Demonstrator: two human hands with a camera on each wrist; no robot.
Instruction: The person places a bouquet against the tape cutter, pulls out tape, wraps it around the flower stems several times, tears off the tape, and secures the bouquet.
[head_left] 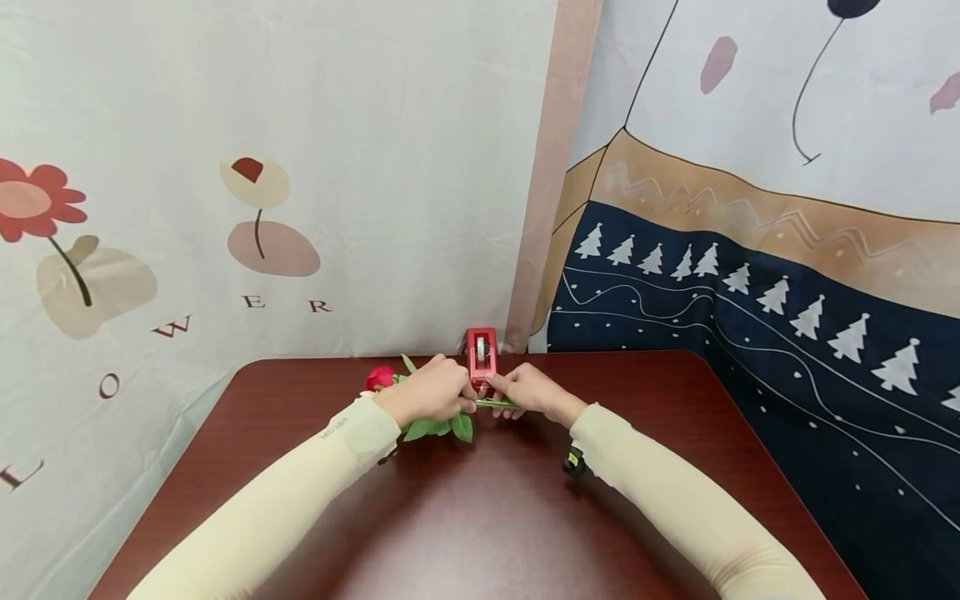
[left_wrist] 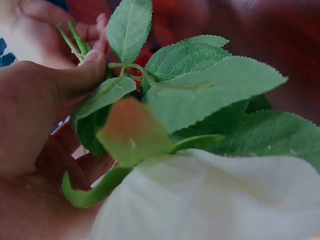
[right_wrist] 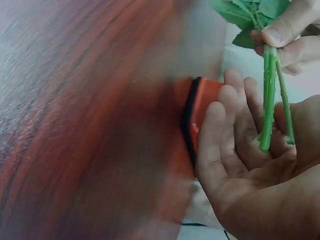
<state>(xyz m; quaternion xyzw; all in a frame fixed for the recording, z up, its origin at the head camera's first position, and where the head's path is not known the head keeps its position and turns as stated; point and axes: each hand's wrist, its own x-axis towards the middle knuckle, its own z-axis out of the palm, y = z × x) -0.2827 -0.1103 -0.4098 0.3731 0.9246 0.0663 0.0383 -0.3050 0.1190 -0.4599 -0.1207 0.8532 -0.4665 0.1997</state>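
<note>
We record a dark reddish-brown table (head_left: 495,533) with visible wood grain and a pale patch of reflected light toward the near side. Behind it hangs a white wall cloth (head_left: 412,208) printed with stylised flowers, bordered by a pinkish strip (head_left: 553,158); to the right, a second cloth (head_left: 645,383) shows tan hills, a navy ground, white fir trees and wavy lines. Lettering on the white cloth reads, along a curve, L, O, W, E, R. Small print on the left sleeve (head_left: 285,500) is too faint for us to read, and a yellow label on the black wrist device (head_left: 574,462) at the right cuff is likewise too small. We find the flower stems (right_wrist: 270,100) above the far part of the table, between the two hands, just in front of a red tape dispenser (head_left: 482,354) standing near the back edge. The left hand (head_left: 438,390) pinches them between thumb and fingers, with green leaves (left_wrist: 215,90), a red rose (head_left: 380,378) and a white rose (left_wrist: 210,200) on its side. The right hand (head_left: 534,392) is open, its fingers loosely extended around the cut ends; whether it touches them we cannot tell.
</note>
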